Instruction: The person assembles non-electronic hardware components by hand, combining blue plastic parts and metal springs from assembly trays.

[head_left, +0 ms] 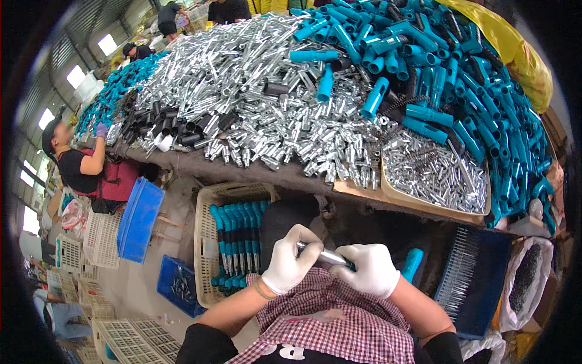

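Observation:
In front of my apron, my left hand (293, 259) wears a white glove and has its thumb and fingers closed on one end of a silver metal shaft (330, 257). My right hand (368, 270), gloved too, is wrapped round the other end, where a bit of teal shows. Beyond the right wrist a teal tubular handle (413, 264) sticks out; my hand hides whether it joins the shaft. Left of my lap a cream crate (202, 255) holds rows of teal-and-black handles with metal ends (239, 233).
The bench ahead bears heaps of silver metal parts (242, 73), teal handles (436, 79) and a tray of small pins (433, 203). At right stand a blue bin (485, 267) with springs or rods and a white sack (515, 303). A person (85, 164) works at left beside a blue crate (139, 218).

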A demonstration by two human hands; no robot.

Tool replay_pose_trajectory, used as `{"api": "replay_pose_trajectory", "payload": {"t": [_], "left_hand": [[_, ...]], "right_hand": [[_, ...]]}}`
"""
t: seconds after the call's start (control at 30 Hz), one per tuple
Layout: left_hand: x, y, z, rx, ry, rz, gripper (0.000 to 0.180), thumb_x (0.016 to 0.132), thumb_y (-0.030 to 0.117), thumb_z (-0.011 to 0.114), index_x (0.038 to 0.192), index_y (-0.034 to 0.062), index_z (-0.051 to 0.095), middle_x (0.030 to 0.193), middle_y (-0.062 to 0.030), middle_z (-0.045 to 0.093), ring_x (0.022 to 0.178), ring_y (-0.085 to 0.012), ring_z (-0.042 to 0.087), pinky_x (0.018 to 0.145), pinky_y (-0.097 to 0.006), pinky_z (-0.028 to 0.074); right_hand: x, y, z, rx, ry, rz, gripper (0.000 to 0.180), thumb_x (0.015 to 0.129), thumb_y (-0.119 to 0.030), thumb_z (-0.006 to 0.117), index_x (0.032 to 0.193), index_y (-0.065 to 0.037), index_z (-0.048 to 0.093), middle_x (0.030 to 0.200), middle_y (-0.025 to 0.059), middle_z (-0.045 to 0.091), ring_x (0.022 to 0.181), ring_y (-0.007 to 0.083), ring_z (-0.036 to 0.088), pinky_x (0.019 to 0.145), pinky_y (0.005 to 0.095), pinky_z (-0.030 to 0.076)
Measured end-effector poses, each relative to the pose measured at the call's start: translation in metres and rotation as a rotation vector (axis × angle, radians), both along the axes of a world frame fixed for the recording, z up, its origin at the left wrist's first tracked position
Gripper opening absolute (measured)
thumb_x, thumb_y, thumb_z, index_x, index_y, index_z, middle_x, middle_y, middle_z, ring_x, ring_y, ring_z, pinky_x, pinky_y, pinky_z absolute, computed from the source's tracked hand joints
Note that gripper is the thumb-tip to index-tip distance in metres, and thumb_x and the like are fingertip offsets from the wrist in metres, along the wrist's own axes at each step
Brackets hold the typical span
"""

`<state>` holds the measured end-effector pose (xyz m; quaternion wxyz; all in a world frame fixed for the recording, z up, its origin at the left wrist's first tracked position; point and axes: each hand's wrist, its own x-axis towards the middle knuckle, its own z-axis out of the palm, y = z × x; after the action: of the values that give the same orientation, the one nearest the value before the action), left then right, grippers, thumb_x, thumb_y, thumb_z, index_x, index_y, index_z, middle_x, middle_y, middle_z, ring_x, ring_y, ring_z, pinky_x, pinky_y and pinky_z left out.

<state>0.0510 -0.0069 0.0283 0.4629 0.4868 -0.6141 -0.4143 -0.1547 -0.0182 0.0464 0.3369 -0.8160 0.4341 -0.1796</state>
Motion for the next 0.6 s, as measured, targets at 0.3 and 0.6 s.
{"api": "replay_pose_trajectory", "payload": {"t": [0.3, 0.6], "left_hand": [[0.022, -0.009, 0.009, -0.161, -0.062, -0.381, 0.041, 0.084, 0.036, 0.076, 0.100, 0.0022, 0.061, 0.085, -0.0109, 0.067, 0.074, -0.0238, 0.069, 0.066, -0.032, 0.053], [0.007, 0.005, 0.005, -0.241, -0.039, -0.154, 0.017, 0.086, 0.013, 0.071, 0.092, 0.0022, 0.060, 0.081, -0.0093, 0.066, 0.068, -0.0182, 0.066, 0.061, -0.029, 0.050]], "right_hand": [[-0.020, -0.022, -0.017, 0.819, -0.436, 0.328, 0.051, 0.090, -0.048, 0.067, 0.097, 0.003, 0.068, 0.069, 0.0025, 0.060, 0.063, 0.0095, 0.058, 0.059, 0.0279, 0.049], [-0.013, -0.021, -0.016, 0.294, -0.398, 0.251, 0.044, 0.084, -0.044, 0.071, 0.099, -0.002, 0.069, 0.080, 0.0138, 0.068, 0.070, 0.0248, 0.067, 0.066, 0.0327, 0.052]]}}
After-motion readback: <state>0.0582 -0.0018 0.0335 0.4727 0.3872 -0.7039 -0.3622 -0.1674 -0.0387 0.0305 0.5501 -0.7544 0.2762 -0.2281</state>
